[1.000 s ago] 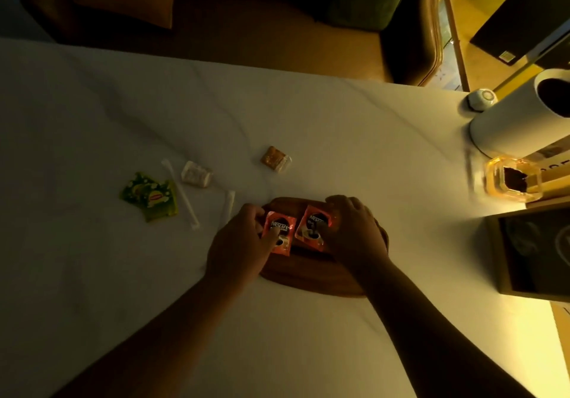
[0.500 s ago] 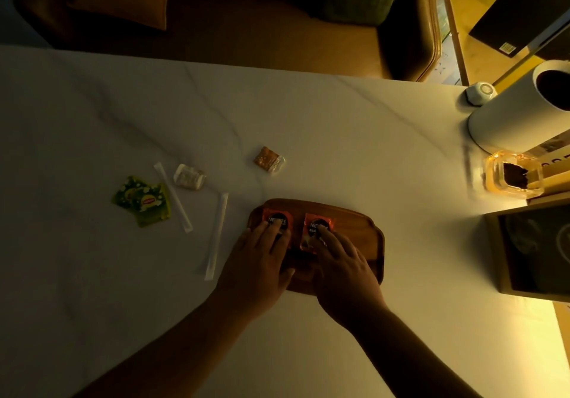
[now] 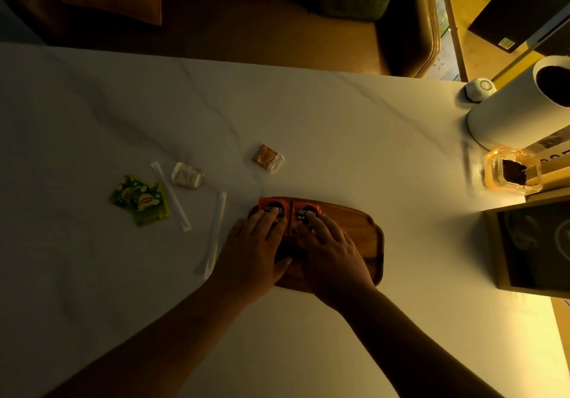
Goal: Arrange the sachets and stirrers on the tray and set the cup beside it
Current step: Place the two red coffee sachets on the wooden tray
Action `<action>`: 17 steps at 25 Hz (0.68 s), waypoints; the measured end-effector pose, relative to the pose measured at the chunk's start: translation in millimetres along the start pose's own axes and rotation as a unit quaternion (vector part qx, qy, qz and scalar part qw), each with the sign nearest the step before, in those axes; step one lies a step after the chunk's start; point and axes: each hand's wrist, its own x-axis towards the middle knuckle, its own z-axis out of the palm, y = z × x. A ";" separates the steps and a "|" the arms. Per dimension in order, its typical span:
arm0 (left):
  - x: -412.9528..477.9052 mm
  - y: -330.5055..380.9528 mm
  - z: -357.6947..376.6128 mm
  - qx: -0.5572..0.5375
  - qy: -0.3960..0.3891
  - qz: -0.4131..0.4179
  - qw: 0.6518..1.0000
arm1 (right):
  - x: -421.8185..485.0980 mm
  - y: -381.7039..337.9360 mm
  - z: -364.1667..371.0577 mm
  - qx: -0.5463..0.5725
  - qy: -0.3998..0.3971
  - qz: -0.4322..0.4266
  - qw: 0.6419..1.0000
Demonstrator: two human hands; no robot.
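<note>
A brown wooden tray lies on the white table. Two orange coffee sachets sit side by side at its far left end, the left sachet and the right sachet. My left hand lies flat with its fingers spread on the left sachet. My right hand lies flat on the right sachet. Left of the tray rest two white wrapped stirrers, a green tea sachet, a white sugar sachet and a brown sugar sachet. No cup is clearly in view.
A tall white cylinder and a small white round device stand at the far right. In front of them sit a clear glass dish and a dark framed box. A brown sofa lies beyond the table's far edge.
Both hands went from gripping the orange sachets by their edges to lying flat on them. The sachets now lie flat at the tray's far left end.
</note>
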 end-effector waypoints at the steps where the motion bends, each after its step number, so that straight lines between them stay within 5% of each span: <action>1: 0.3 -0.2 -0.3 0.000 0.001 0.001 1.000 | 0.5 -0.9 -1.2 0.003 0.002 0.001 1.000; 17: -0.1 -0.2 -7.1 -0.031 0.014 0.014 0.999 | 0.4 -8.5 -11.9 0.013 0.008 0.002 1.000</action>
